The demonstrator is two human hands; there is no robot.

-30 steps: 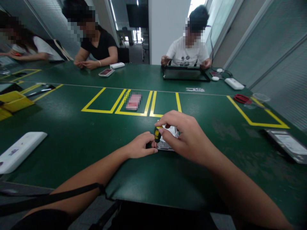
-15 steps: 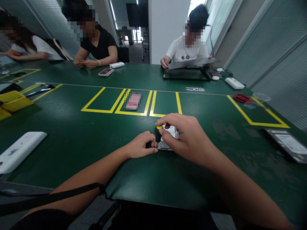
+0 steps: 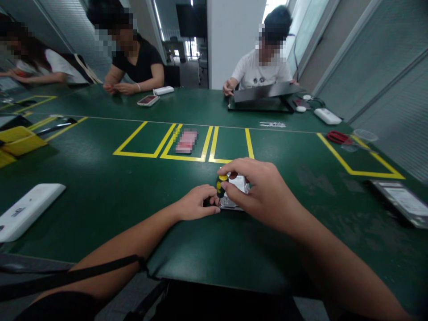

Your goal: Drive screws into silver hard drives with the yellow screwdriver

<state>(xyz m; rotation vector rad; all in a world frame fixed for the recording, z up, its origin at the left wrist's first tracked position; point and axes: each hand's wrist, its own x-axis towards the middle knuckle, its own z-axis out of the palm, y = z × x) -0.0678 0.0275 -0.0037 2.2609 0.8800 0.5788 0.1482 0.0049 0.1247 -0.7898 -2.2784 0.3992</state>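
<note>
My right hand pinches a stubby black and yellow screwdriver between thumb and fingers. The screwdriver stands nearly upright over the near left corner of a silver hard drive. That drive lies flat on the green table, its right side partly covered by my right hand. My left hand rests at the drive's left edge, fingers curled against it close to the screwdriver's lower end. The screwdriver's tip is too small to make out.
Another hard drive lies at the right, and a white power bank at the left. Beyond my hands, a pink phone sits inside yellow tape marks. Across the table, a person holds a flat panel over a black frame.
The screwdriver handle has turned, so yellow patches now face me. My hands stay nearly in place. Across the table, the person's panel has tilted.
</note>
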